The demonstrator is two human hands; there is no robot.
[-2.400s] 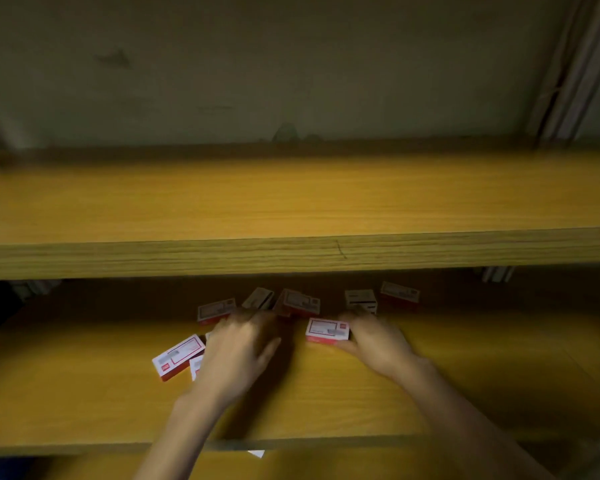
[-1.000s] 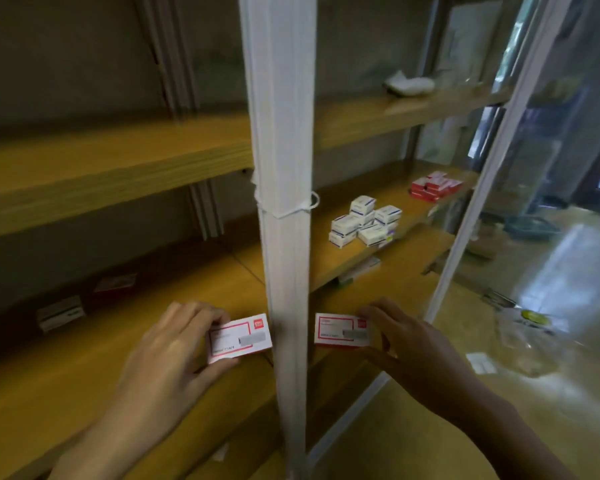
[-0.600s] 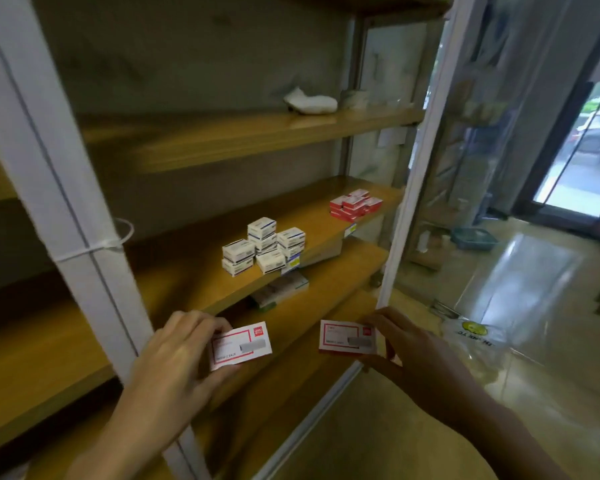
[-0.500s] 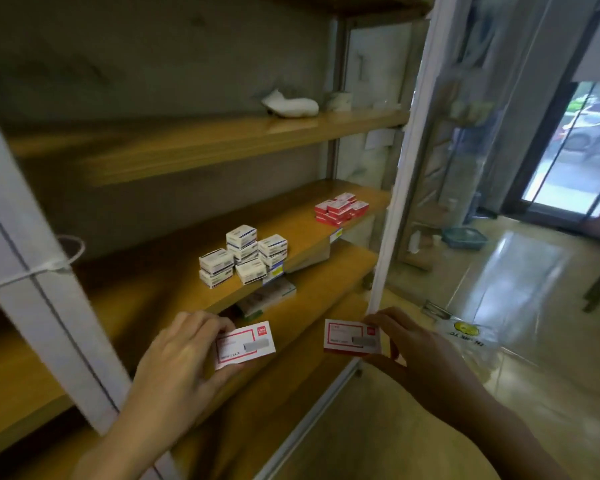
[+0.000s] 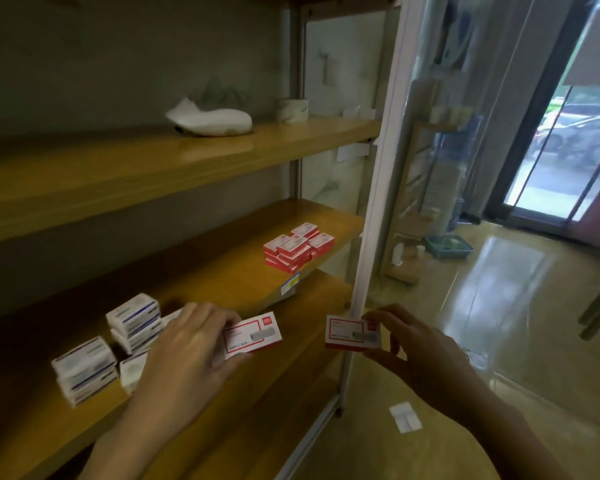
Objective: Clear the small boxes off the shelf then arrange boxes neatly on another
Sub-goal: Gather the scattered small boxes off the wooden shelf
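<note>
My left hand (image 5: 187,351) grips a small red-and-white box (image 5: 252,334) by its left end, held in front of the middle wooden shelf (image 5: 222,282). My right hand (image 5: 416,351) pinches a second red-and-white box (image 5: 352,332) just in front of the white shelf post (image 5: 371,216). A neat stack of matching red boxes (image 5: 297,247) sits near the right end of the middle shelf. Several white-and-blue boxes (image 5: 118,337) are piled on the same shelf to the left, partly hidden behind my left hand.
The upper shelf (image 5: 187,157) carries a white bundled object (image 5: 210,119) and a tape roll (image 5: 291,109). A lower shelf (image 5: 291,341) runs below. On the glossy floor lie a white scrap (image 5: 405,416) and a blue basket (image 5: 447,244). A glass door (image 5: 568,133) stands at the right.
I picked up one red box in each hand from the scattered lower shelf, then turned right and came closer to the shelf bay with the stacked boxes.
</note>
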